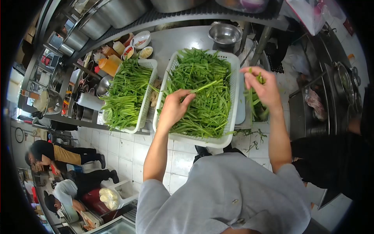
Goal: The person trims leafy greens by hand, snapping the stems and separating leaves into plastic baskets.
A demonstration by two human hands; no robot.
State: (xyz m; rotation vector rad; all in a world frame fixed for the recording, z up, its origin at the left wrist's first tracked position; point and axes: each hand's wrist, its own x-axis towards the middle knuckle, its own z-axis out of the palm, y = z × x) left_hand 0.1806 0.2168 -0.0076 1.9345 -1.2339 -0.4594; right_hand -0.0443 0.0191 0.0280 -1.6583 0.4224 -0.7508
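Observation:
My left hand (175,108) is closed in a pinch around a light-green vegetable stem (205,86), above a white perforated basket (235,97) heaped with long leafy greens (202,66). Off the basket's right side, my right hand (265,89) has its fingers curled around some green leafy pieces. More greens (257,106) lie below that hand in what looks like a container. On the left, bundled green stems (125,93) fill a second white basket (145,107), their cut ends and leaves facing different ways.
A metal bowl (225,34) and small bowls of chopped ingredients (146,52) stand at the back of the steel counter. Squeeze bottles (108,66) are at left. Pots (117,11) line the overhead shelf. Leaf scraps (255,136) lie on the right. Other people (64,154) work at lower left.

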